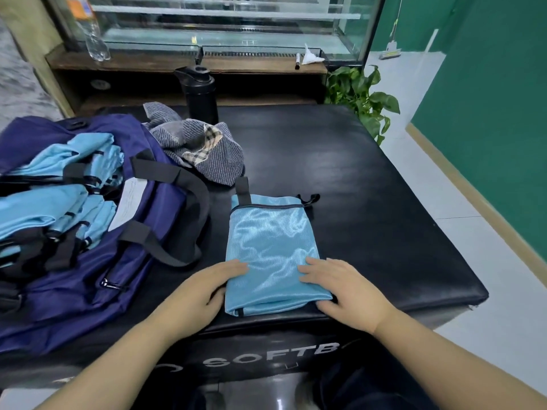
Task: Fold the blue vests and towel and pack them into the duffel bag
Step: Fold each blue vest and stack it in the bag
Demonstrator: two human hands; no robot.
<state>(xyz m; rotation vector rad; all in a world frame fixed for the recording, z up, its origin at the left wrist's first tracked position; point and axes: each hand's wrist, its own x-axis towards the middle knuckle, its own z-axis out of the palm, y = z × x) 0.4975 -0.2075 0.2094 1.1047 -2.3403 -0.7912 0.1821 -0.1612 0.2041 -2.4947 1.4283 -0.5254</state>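
Blue mesh vest [270, 250], folded, is lying on the black padded table [370, 202]; the left hand [204, 288] and right hand [346, 288] are pressing flat, loosely spread fingers on its near corners. Beside it are sitting the navy duffel bag [88, 276], more vests [56, 196], a crumpled towel [201, 146], a black bottle [198, 93]; green walls [488, 99] are flanking.

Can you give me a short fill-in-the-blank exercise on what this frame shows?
1. Both hands rest on the near end of the folded blue ____, left hand and right hand.
2. The open duffel bag already holds several ____ vests.
3. The striped towel lies crumpled, not yet ____.
4. Behind the towel stands a black ____.

Missing words: vest; blue; folded; bottle
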